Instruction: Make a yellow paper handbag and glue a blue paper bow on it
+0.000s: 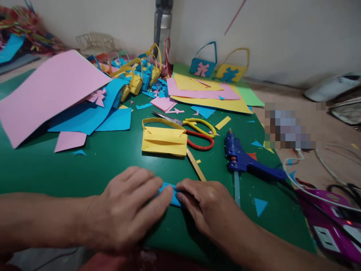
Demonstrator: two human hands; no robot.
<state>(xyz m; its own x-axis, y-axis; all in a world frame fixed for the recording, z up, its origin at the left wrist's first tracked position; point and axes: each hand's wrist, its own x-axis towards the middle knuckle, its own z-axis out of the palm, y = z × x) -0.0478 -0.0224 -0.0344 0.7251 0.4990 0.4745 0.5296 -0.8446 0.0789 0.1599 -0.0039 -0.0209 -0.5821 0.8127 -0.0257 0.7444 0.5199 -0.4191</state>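
Observation:
A narrow folded piece of blue paper [169,188] lies between my two hands near the table's front edge. My left hand [135,207] covers its left part, fingers together and thumb pressed along it. From the other side my right hand [208,199] pinches the right end between thumb and fingers. Both hands hide much of the paper. Just beyond them sits a small yellow paper bag [164,141] with a strap handle. Behind that bag rest scissors [183,128] with one yellow and one red handle. A wooden stick [196,164] points toward my right hand.
A blue glue gun [239,154] lies at right, beside a purple power strip [327,214]. Pink sheets [53,94] and blue sheets [84,116] spread at left. Finished paper bags [204,66] stand at the back near stacked sheets [208,99]. Scraps dot the green table [113,158].

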